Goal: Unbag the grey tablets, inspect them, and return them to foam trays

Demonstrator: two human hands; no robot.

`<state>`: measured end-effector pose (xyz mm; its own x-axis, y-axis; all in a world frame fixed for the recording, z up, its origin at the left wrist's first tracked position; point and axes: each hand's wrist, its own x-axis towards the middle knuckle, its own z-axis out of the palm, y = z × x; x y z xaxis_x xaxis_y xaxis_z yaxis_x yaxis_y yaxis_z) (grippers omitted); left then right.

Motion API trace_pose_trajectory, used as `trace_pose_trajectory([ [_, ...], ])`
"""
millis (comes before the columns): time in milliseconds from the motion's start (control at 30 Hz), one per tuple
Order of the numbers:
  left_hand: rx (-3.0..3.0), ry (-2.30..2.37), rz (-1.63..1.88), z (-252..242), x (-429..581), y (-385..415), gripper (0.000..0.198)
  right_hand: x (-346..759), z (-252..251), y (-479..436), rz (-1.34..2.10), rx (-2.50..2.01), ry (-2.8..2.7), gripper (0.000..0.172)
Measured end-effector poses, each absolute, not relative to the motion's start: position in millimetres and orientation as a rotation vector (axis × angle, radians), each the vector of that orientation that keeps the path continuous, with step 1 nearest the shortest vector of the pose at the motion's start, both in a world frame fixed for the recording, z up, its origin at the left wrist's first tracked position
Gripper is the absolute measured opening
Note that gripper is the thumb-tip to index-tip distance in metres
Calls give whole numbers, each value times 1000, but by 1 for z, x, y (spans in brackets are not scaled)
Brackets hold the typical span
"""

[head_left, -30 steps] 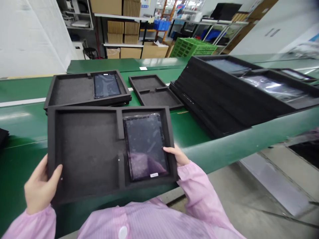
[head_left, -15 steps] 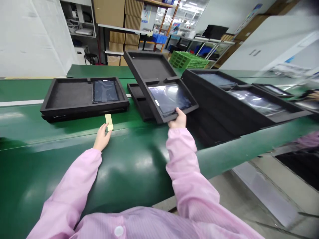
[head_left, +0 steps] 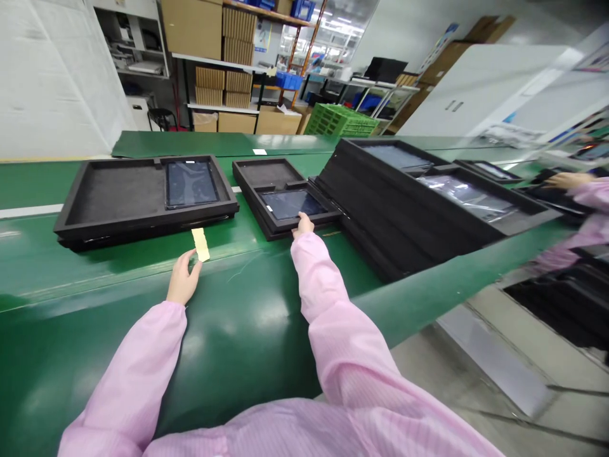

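Note:
My right hand [head_left: 303, 225] grips the near edge of a black foam tray [head_left: 271, 166], thumb on top. This tray lies on top of another tray on the green belt [head_left: 247, 304]. In its near compartment sits a dark tablet screen [head_left: 291, 204] with a small white label. Between its fingertips my left hand [head_left: 183, 277] pinches a pale yellow slip [head_left: 200, 245], over the belt. Just beyond that hand lies a wider black foam tray [head_left: 114, 190], stacked on another, with a tablet screen [head_left: 191, 183] in its right compartment.
On the right, a tall slanting stack of black foam trays [head_left: 380, 216] carries wrapped screens. Another person's hand [head_left: 568, 181] reaches in at the far right. A green plastic crate [head_left: 340, 120] and shelves with cardboard boxes [head_left: 193, 28] stand behind the belt.
My right hand has lowered the tilted foam tray with its tablet screen onto the tray below. My left hand still has the yellow slip. The whole view has shifted slightly.

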<state>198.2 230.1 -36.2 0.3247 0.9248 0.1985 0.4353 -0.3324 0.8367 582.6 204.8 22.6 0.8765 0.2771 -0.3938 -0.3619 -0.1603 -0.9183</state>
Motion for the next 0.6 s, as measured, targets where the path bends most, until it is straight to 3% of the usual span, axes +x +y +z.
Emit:
trace_pose_trajectory([
  [233,1922,1209,908,-35,197,229,45,581,25,172,700,-1839,-17,31],
  [600,1967,1238,882,-36,196,229,46,556,24,181,504,-1931,-14,38],
])
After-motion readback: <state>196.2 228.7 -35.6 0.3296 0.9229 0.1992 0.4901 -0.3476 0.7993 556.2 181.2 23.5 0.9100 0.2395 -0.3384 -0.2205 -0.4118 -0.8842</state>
